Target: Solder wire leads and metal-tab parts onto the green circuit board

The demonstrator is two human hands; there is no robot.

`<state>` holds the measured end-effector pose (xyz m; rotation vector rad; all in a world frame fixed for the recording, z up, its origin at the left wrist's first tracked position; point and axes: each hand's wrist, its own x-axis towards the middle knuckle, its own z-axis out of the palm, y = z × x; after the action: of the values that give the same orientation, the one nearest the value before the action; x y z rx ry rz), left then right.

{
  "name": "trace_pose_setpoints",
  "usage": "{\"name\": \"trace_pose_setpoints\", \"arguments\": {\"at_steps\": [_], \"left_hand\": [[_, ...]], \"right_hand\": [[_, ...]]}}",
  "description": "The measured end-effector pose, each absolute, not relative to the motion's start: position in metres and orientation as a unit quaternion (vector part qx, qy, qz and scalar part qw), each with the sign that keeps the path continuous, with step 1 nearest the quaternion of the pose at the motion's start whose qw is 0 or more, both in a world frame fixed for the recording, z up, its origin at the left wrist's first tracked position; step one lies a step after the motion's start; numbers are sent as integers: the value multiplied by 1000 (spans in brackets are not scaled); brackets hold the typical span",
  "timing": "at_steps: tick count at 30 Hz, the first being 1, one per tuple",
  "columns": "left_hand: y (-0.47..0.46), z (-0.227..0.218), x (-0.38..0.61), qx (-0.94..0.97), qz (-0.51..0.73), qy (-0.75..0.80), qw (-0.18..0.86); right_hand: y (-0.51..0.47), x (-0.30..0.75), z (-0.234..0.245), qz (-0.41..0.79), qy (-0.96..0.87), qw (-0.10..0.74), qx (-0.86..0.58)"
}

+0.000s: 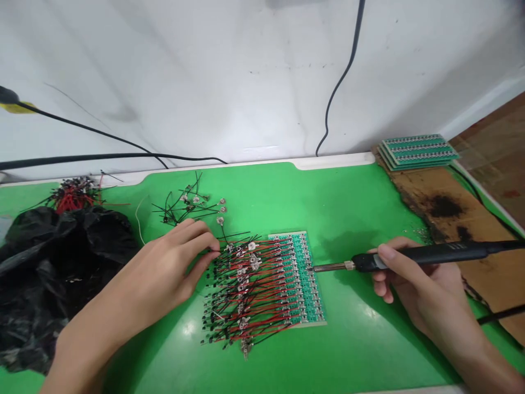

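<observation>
My right hand (414, 279) is wrapped around a black soldering iron (422, 256), whose metal tip points left and meets the green circuit board (308, 279) near its middle right. Rows of red and black wires (266, 279) run leftward from the board, with small clear-and-metal parts (241, 273) among them. At the upper left end of these wires, my left hand (180, 262) has thumb and forefinger pinched on a thin wire; its exact end is hidden by the fingertips. Several loose black-wired parts (191, 200) lie just behind this hand.
A black plastic bag (102, 235) stands at left, with a bundle of red and black wired parts (74, 194) behind it. Stacked green boards (418, 150) rest on scorched cardboard (484, 224) at right. Black cables (340, 82) hang along the white wall behind the green mat (336, 197).
</observation>
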<state>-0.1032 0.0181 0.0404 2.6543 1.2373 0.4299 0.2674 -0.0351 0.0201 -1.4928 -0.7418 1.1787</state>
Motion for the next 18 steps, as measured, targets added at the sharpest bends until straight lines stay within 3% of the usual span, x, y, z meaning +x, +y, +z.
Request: {"name": "trace_pose_setpoints", "arguments": {"at_steps": [9, 18], "left_hand": [[19, 36, -100, 892, 131, 430, 53], [20, 50, -112, 826, 193, 529, 20]], "right_hand": [[-35, 270, 18, 495, -314, 519, -622], [-38, 276, 13, 506, -322, 510, -616]]}}
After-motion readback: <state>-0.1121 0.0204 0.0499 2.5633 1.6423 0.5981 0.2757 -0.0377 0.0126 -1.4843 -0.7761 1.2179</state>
